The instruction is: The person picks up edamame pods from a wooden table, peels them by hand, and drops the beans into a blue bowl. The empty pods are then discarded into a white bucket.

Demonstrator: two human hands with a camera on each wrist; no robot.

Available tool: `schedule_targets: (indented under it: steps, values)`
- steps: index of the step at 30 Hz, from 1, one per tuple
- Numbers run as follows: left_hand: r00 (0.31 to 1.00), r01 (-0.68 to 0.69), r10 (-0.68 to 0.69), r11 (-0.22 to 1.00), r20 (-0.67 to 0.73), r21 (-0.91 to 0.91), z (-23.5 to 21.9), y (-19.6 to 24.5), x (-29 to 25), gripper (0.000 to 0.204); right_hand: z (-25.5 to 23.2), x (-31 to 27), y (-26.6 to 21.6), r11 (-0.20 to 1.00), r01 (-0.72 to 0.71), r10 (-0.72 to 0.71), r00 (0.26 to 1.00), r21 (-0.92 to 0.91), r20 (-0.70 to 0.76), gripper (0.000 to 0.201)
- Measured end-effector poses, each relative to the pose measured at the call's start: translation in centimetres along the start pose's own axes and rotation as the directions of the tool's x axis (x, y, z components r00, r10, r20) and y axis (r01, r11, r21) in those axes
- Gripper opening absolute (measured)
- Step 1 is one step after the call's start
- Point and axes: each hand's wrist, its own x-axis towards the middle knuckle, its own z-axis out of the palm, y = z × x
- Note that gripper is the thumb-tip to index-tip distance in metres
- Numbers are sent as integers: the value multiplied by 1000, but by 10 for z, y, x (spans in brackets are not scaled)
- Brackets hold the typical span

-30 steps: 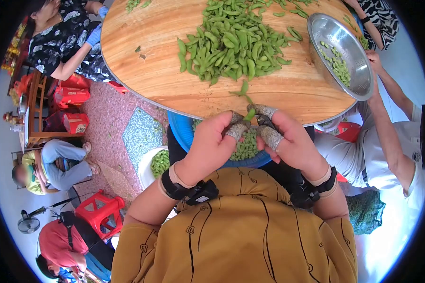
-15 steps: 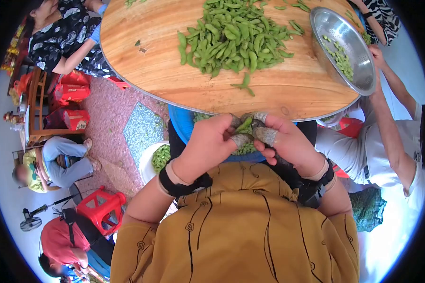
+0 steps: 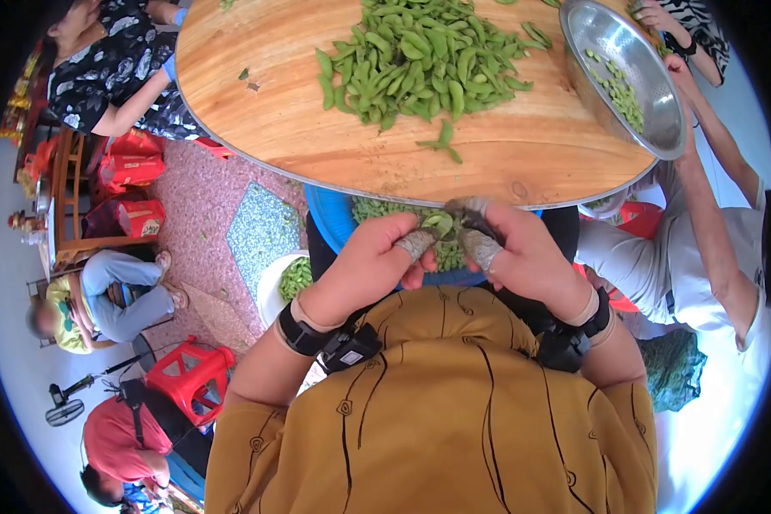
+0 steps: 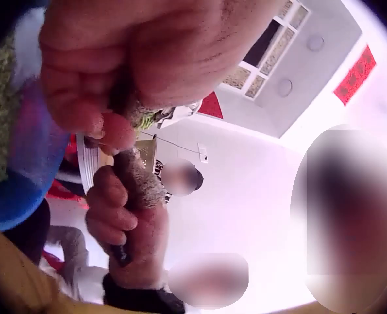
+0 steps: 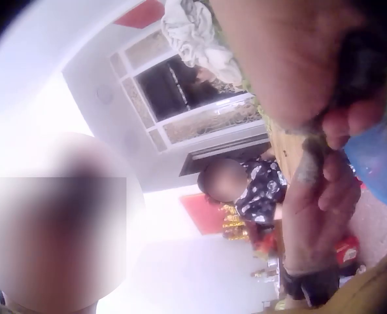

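Note:
Over a blue basin point(image 3: 327, 224), my left hand point(image 3: 364, 261) pinches a green edamame pod point(image 3: 439, 224) between its wrapped thumb and fingers. My right hand point(image 3: 535, 261) meets it from the other side, with curled fingers and thumb at the pod's end. Grey, dirt-stained wrappings point(image 3: 485, 250) cover the working fingertips of both hands. Shelled green beans point(image 3: 448, 257) lie in the basin below. The left wrist view shows the fingertips of both hands close together, with the pod mostly hidden.
A heap of edamame pods point(image 3: 420, 64) covers the middle of the wooden table point(image 3: 257, 128), two loose pods point(image 3: 444, 141) nearer me. At right, a perforated metal bowl point(image 3: 660, 103) holds some beans. A white bucket point(image 3: 270, 287) of pods stands left. Other people sit around.
Both hands have drawn slightly down from the table edge over the basin. The pod, which stuck up between the fingertips, now lies lower and looks split open.

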Motion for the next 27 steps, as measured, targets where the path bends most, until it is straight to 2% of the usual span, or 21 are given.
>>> schedule_targets:
  steps: [1,2,4,5,7,8,9,11,12,14,15,17,18,20,21,22,23,24,25,26,27]
  values:
    - [999,-37,37,996,3,81,2,-1,0,19,2,2,4,940,277,-299,950,-197,-87,17]
    - [997,-75,75,984,8,162,5,-2,0,22,1,2,2,941,276,-297,951,-197,-88,17]
    - [994,-113,110,966,26,231,9,-2,-1,24,3,2,-11,729,310,-384,923,-611,10,19]
    - [988,-153,146,942,46,298,10,-2,-2,26,3,4,-12,728,309,-384,923,-612,10,19]
    - [986,-161,137,918,91,362,9,-2,-5,25,4,6,-10,606,377,-405,904,-700,136,20]
    - [983,-170,124,889,133,425,8,-2,-7,25,6,6,-6,606,378,-404,904,-700,139,20]
    - [984,-166,121,891,130,422,7,-3,-11,25,10,6,0,605,355,-402,909,-712,112,19]
    - [989,-92,56,957,137,275,3,-4,-17,22,12,6,4,605,337,-401,912,-722,89,19]
    - [990,-91,57,957,131,274,0,-5,-18,22,10,6,6,601,342,-377,918,-722,121,20]
    - [999,40,-35,969,-28,242,-6,-10,-20,23,12,6,6,599,354,-352,922,-718,161,22]
    - [999,43,-36,970,-32,241,-9,-13,-21,23,16,3,7,606,346,-388,915,-716,113,22]
    - [985,15,45,938,-165,347,-11,-19,-20,19,20,1,6,613,335,-421,905,-715,62,23]
    - [985,14,46,939,-163,345,-10,-20,-20,19,22,2,5,617,369,-448,891,-695,76,22]
    - [993,-50,93,881,-68,470,-6,-20,-19,15,22,2,7,618,399,-471,878,-678,87,21]
    - [993,-55,96,881,-63,469,-6,-19,-19,15,20,5,10,728,365,-368,922,-580,119,20]
    - [992,-127,116,897,51,424,-5,-18,-20,13,19,6,9,823,312,-265,950,-475,164,19]
    - [976,-194,142,909,163,370,-5,-17,-21,12,16,4,4,820,311,-265,950,-481,163,19]
    - [975,-199,147,909,164,366,-4,-16,-22,12,14,1,-14,965,46,0,984,-257,177,17]
    - [981,-123,85,969,176,215,-4,-15,-23,13,13,0,-23,967,-254,252,935,-24,250,15]
    - [980,-35,22,998,199,59,-4,-15,-24,13,13,-1,-20,966,-258,256,934,-24,248,15]
    - [979,-34,22,998,201,57,-6,-17,-24,13,13,-1,-14,975,-221,217,949,-7,228,15]
